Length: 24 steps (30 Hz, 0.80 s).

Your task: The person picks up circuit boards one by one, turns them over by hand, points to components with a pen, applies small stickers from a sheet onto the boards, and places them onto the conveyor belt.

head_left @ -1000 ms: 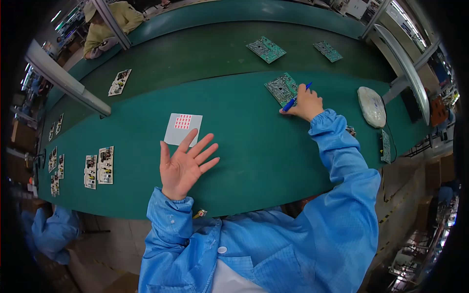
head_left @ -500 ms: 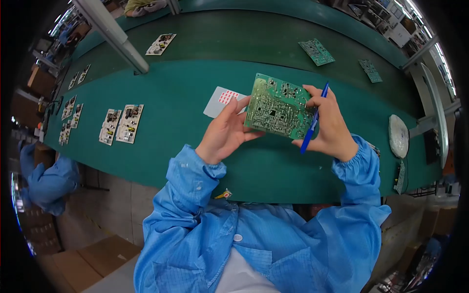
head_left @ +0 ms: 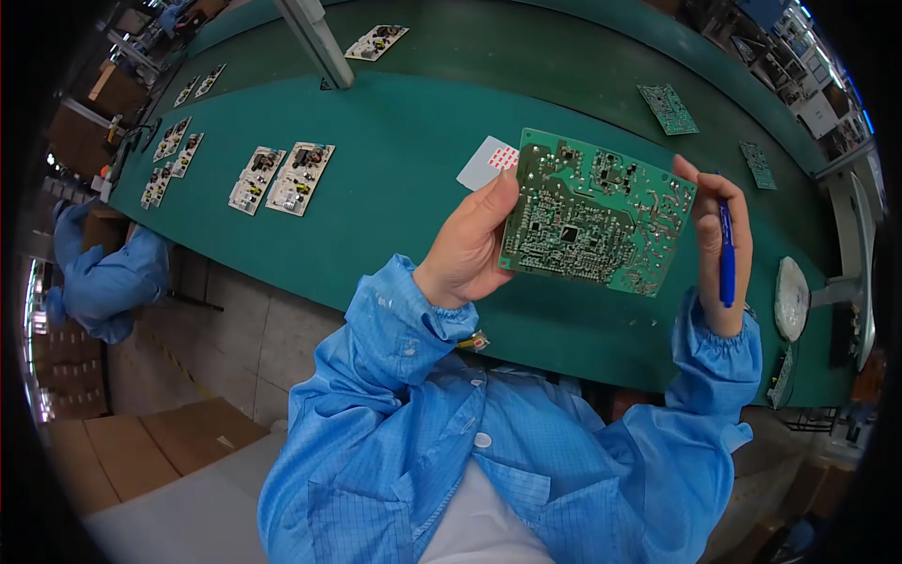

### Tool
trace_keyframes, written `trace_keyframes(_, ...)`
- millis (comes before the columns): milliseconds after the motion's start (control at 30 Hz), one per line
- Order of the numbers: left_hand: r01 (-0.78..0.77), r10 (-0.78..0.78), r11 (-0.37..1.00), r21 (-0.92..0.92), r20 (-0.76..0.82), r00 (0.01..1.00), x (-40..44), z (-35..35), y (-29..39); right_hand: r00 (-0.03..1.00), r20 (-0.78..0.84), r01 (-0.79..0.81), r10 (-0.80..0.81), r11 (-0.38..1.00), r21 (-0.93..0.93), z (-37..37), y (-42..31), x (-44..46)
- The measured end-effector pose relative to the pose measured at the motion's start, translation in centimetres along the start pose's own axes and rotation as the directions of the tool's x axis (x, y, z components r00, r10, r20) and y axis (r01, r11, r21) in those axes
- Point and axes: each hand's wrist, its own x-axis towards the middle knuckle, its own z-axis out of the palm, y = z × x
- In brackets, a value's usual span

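A green circuit board [head_left: 592,221] is held up over the bench, its solder side facing me. My left hand [head_left: 474,235] grips its left edge, thumb on the front and the other fingers hidden behind. At the right edge, my right hand [head_left: 723,226] has a blue pen [head_left: 726,249] held upright along the fingers. Its fingertips are close to the board's upper right corner; whether they touch it I cannot tell. Behind the board, partly covered by it, lies a pale card with red labels [head_left: 503,157].
Two component boards [head_left: 301,179] lie left on the green bench [head_left: 395,179], with several smaller ones beyond. Green boards [head_left: 668,109] rest at the back right. A post [head_left: 319,47] rises at the back; a wrapped white bundle [head_left: 792,299] is at right. Another person's blue sleeve [head_left: 117,273] shows far left.
The camera view has shifted, and the board is nearer and tilted more. My right hand has turned upright at the board's right edge, the pen moving with it. The left hand keeps its grip.
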Motion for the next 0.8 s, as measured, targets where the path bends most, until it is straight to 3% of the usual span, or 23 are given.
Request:
trace_keyframes(33,-0.006,0.006,1.0,0.012,0.012,1.0,-0.1,0.2,0.0,0.991,0.073,-0.108,0.11,0.994,-0.032,-0.7,0.3,-0.1)
trace_keyframes(67,-0.013,0.012,1.0,0.023,0.025,1.0,-0.1,0.5,0.1,0.991,0.076,-0.11,0.112,0.993,-0.03,-0.4,0.3,-0.1)
trace_keyframes(133,-0.022,0.021,0.999,0.039,0.025,0.999,-0.2,1.2,0.3,0.967,0.098,-0.253,0.234,0.911,0.326,0.5,0.3,-0.4)
trace_keyframes(233,-0.024,0.024,0.998,0.06,0.01,1.0,-0.3,1.8,0.3,0.967,0.182,-0.244,0.181,0.869,0.43,0.3,0.8,-0.2)
trace_keyframes(600,-0.004,0.002,1.0,0.02,0.082,0.997,0.1,2.1,0.8,0.98,0.095,-0.2,0.176,0.844,0.498,1.1,0.1,0.2)
trace_keyframes(800,0.029,-0.01,0.994,-0.107,0.174,0.985,0.1,2.2,1.1,0.977,0.099,-0.213,0.189,0.841,0.496,1.4,-1.1,-0.1)
